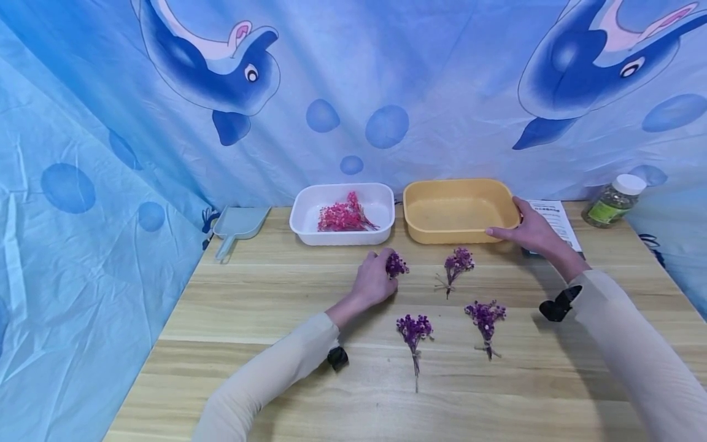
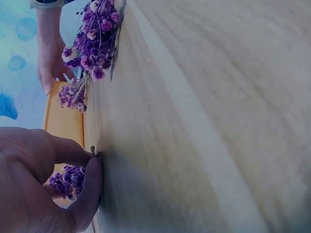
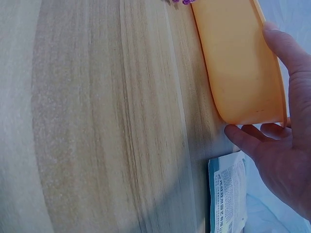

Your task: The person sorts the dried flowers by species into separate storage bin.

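My left hand (image 1: 374,281) is low over the table, pinching a small bunch of purple dried flowers (image 1: 396,265) between thumb and forefinger. The left wrist view shows its stem ends at the fingertips and its purple heads (image 2: 72,179) partly hidden by the hand. My right hand (image 1: 533,230) grips the right end of a yellow-orange plastic basin (image 1: 461,236), thumb at the rim and fingers against the end wall. Three more purple bunches lie on the table: one (image 1: 458,264) before the basin, one (image 1: 486,319) nearer right, one (image 1: 414,334) nearer left.
Left of the yellow-orange basin stands a white basin (image 1: 342,238) holding pink dried flowers (image 1: 342,216). A pale blue dustpan (image 1: 241,222) lies farther left. Behind my right hand are a printed packet (image 1: 555,224) and a white-capped jar (image 1: 613,201). A dolphin-print curtain (image 1: 353,80) hangs behind.
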Demonstrator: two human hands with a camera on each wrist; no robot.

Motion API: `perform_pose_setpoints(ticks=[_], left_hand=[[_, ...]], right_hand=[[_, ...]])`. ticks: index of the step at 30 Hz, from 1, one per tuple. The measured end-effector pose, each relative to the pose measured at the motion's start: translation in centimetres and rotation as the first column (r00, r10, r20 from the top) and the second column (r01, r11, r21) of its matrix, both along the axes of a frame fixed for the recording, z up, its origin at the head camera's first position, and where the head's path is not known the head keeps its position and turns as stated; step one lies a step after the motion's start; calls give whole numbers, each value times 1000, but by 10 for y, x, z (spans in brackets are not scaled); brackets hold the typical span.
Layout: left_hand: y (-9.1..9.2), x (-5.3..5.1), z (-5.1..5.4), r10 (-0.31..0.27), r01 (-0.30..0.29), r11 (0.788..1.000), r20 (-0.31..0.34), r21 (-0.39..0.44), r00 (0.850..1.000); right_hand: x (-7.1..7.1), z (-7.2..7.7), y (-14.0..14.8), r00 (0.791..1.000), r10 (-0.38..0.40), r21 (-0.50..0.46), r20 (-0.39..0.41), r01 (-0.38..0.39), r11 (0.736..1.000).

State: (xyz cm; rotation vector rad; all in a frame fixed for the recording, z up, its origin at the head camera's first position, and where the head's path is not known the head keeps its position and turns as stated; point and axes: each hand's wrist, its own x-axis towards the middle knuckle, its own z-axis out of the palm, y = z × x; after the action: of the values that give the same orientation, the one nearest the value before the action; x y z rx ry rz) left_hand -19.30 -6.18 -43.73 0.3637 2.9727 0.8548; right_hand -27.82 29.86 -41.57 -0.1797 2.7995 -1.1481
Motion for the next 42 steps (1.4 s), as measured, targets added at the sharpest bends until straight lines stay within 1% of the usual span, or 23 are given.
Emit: perform_pose_setpoints(ticks=[7,10,11,14,17,19,22,28,30,37,42], left_hand=[[-3,-3,1,-52,52,998,-2,26,999],[-3,-5,3,-70,70,997,-21,41,997],[-2,-6,4,-78,80,996,-40,48,996],[1,-10,9,-107,114,991,-89,77,990],[6,-15,19,-134,146,984,-121,103,984],[11,-18,26,-140,153,981,-113,115,984],[18,-26,38,-148,160,980,-106,121,983],[33,-45,58,-164,175,983,-153,60,974],[38,-52,64,-164,174,983,-151,52,975],[54,-74,77,-163,167,986,-125,21,979],[66,-94,81,-128,128,992,-103,-3,986]], right_hand=[[0,1,-2,1000,-2,-18,-5,2,1000],[0,1,-2,1000,-3,-23,-6,3,1000],[1,1,-1,1000,-2,-24,-6,2,1000],[1,1,0,1000,-1,-29,-3,1,1000],[2,2,1,1000,-2,-32,5,2,999],[2,2,1,1000,-6,-29,12,6,1000],[1,0,1,1000,-12,-27,17,12,1000],[0,-1,0,1000,-17,-26,19,17,1000],[0,-1,0,1000,-18,-23,18,19,1000],[-1,-2,0,1000,-13,-20,13,14,1000],[-2,-3,-1,1000,-19,-39,5,19,999]])
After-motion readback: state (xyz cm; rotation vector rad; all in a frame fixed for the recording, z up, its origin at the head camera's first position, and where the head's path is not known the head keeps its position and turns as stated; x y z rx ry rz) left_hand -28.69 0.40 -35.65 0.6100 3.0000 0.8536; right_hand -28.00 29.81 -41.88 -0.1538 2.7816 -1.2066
